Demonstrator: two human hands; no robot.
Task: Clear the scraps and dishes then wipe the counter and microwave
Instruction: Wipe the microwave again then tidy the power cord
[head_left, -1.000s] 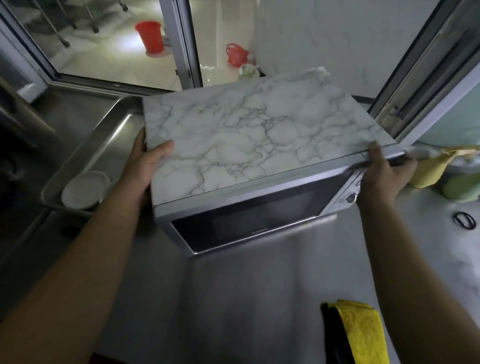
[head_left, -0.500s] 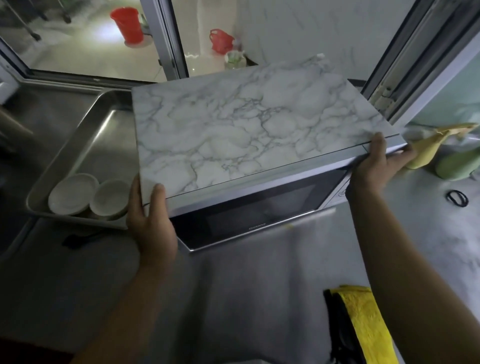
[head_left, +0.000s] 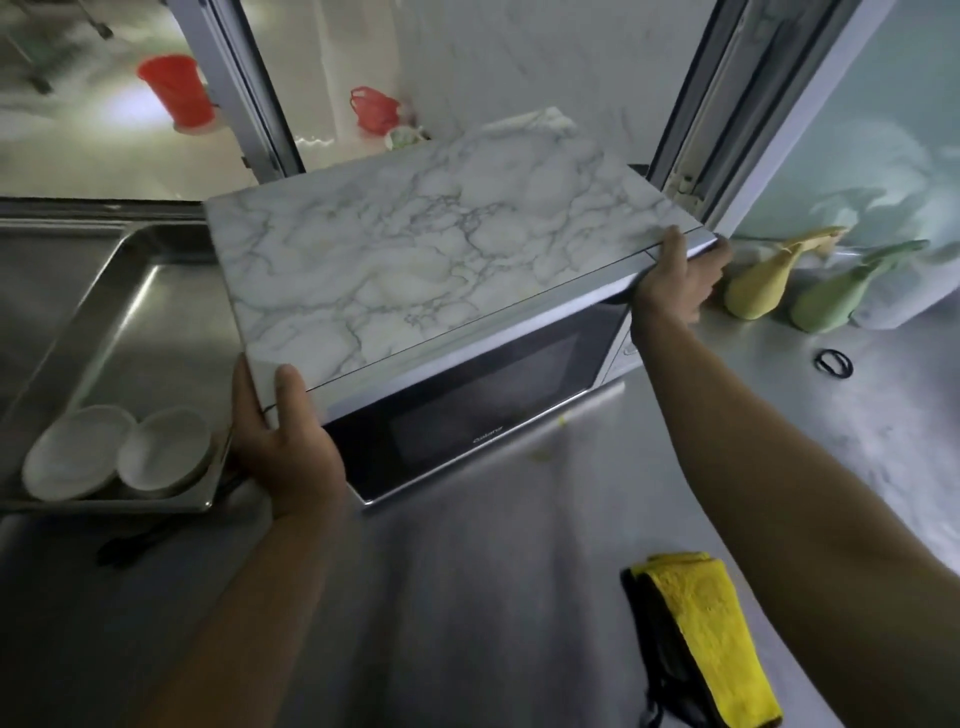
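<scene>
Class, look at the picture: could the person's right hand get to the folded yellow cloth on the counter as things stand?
Probably yes, but not at once: the right hand grips the microwave corner. The yellow cloth lies uncovered on the counter below that forearm, nothing between.

left hand (head_left: 288, 447), right hand (head_left: 675, 283) gripping microwave (head_left: 441, 291) corners

A red bucket (head_left: 176, 91) and a red basket (head_left: 375, 109) are standing beyond the window. A yellow bottle (head_left: 763, 283) and a green bottle (head_left: 836, 304) are leaning near the glass, and what may be a black hair tie (head_left: 832, 362) is lying nearby.
</scene>
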